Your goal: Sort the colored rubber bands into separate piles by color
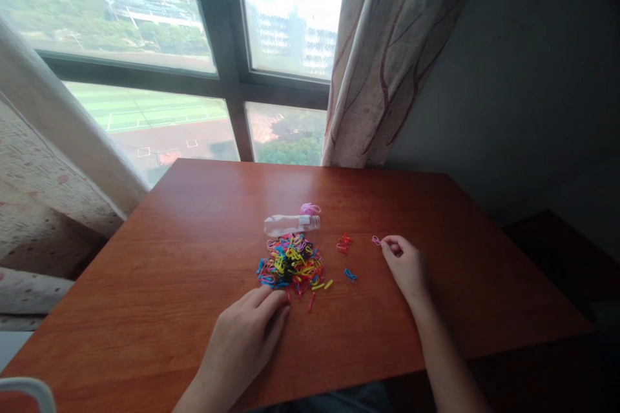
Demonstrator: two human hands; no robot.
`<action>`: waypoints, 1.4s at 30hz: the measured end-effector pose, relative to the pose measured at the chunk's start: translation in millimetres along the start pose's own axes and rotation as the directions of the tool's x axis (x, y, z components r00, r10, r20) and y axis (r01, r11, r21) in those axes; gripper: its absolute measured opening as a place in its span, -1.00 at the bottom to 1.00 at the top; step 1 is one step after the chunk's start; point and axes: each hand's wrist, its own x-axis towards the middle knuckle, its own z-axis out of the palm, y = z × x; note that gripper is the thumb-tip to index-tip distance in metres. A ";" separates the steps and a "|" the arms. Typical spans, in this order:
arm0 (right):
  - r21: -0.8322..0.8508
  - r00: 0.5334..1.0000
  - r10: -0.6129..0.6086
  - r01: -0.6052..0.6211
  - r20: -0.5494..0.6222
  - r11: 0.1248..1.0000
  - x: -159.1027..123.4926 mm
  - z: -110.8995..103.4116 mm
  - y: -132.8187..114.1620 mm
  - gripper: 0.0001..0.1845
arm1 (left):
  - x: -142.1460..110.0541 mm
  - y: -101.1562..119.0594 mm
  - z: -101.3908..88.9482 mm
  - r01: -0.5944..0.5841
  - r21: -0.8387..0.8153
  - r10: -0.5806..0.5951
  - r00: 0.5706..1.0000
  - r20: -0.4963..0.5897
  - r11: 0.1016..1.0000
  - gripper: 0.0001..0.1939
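“Two hands are at work in the head view, so what is each one doing?”

“The right hand (407, 266) has its thumb and fingertips together on the end of a pink loop (376, 241), low over the table (194, 239). The left hand (249, 329) rests at the near edge of a mixed heap (293, 262) of coloured loops. Its fingers are curled, with the thumb a little off the forefinger; I can't tell whether they hold anything.”

“And how far along does it look?”

“Early, I'd judge. A few red loops (344, 243) lie in a bunch to the right of the heap, and some blue loops (350, 275) lie nearer the person. The pink one is off to the right of both, apart from them.”

“So what is left?”

“Most of it: the heap has yellow, black, blue, red and pink all tangled together, with yellow pieces (317, 286) strewn at its near right edge.”

“Anything behind it?”

“A see-through bottle (283, 226) on its side, just beyond the heap, and a pink object (308, 209) behind that.”
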 end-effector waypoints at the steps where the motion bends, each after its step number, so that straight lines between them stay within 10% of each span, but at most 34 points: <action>1: 0.003 1.000 -0.002 0.002 0.001 1.000 -0.2 -0.7 -0.4 -0.64 | 0.2 0.2 -0.4 -0.001 0.002 0.001 1.000 -0.004 1.000 -0.81; 10: 0.127 0.990 -0.121 0.111 0.070 0.986 -43.3 -6.2 -37.9 -0.72 | 1.7 2.5 -2.8 0.007 0.004 -0.007 1.000 0.008 1.000 -0.82; 17: 0.184 0.877 -0.342 0.295 0.338 0.938 -99.0 8.5 -83.3 -0.83 | -0.9 2.4 -3.0 -0.007 -0.012 0.007 1.000 0.004 1.000 -0.83; 42: 0.140 0.927 -0.295 0.269 0.230 0.953 -103.4 22.4 -88.8 -0.83 | 15.1 49.4 13.0 0.015 0.137 -0.019 0.999 0.031 0.990 -0.79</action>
